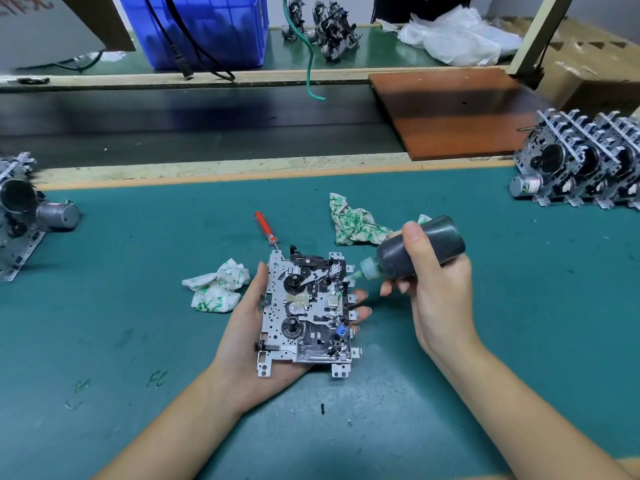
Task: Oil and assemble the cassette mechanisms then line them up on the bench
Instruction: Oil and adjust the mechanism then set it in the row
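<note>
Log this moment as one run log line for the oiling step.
step: oiling | left hand: holds cassette mechanism | right hand: grips oil bottle, nozzle at mechanism's right edge | screwdriver: on bench, idle

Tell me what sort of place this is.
Most likely a small electronics assembly workshop. A row of finished cassette mechanisms stands on the green bench mat, the left hand holds another mechanism while the right hand tips an oil bottle over it, and a blue parts bin sits behind.
</note>
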A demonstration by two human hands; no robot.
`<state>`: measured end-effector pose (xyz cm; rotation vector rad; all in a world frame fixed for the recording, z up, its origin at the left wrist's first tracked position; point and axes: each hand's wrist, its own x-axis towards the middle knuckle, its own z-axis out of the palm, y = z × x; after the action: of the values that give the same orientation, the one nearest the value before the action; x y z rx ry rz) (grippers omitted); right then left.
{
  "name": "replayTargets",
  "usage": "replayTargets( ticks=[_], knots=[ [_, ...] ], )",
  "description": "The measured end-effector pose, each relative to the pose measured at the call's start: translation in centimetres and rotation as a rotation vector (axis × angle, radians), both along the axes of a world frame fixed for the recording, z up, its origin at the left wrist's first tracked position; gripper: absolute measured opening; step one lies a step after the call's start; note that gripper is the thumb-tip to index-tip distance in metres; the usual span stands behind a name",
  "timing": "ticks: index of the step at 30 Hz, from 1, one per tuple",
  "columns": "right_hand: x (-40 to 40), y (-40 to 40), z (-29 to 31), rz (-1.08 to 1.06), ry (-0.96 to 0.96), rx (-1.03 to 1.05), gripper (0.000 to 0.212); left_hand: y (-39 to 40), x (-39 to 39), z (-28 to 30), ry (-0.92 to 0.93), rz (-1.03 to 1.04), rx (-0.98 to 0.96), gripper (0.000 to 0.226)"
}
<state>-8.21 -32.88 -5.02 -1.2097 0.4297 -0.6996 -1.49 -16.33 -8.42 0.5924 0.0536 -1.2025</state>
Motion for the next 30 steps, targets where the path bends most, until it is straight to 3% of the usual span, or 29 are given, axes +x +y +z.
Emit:
replayTargets(
  ticks=[3,7,12,19,24,25,28,30],
  knots=[
    [-0.1,-0.7,0.5,-0.033,-0.043,0.065,0.026,0.0,-0.1,0.0,-0.016,-0.017,0.001,0.083],
    [0.1,-1.6,0.6,-0.002,0.03,0.027,0.046,0.1,-0.2,0.1,-0.052,-0.034,-0.023,0.086],
    [0.6,-1.8,-0.9,0.113,0.126,-0.253,0.035,0.1,-0.3,0.2,-0.081,-0.068,-0.061,0.086],
    [0.1,-1.7,-1.5,0.198,0.316,-0.654,0.037,0.2,-0.5,0.1,-0.104,-0.079,-0.064,0.086],
    [-2.0,-3.9,0.9,-0.044,0.23,-0.908,0.022,-0.1,-0.5,0.0,-0.075,-0.063,-0.024,0.088],
    [-2.8,-4.7,1.5,-0.033,0.231,-0.979,0.029,-0.1,-0.5,0.0,-0.073,-0.06,-0.011,0.087],
    [-5.6,-6.3,2.4,0.247,0.371,-1.324,0.052,-0.2,-0.4,0.1,-0.074,-0.063,0.018,0.087],
    [-7.1,-6.4,2.0,0.44,0.494,-1.576,0.052,-0.3,-0.4,0.1,-0.075,-0.059,0.033,0.086]
  ],
)
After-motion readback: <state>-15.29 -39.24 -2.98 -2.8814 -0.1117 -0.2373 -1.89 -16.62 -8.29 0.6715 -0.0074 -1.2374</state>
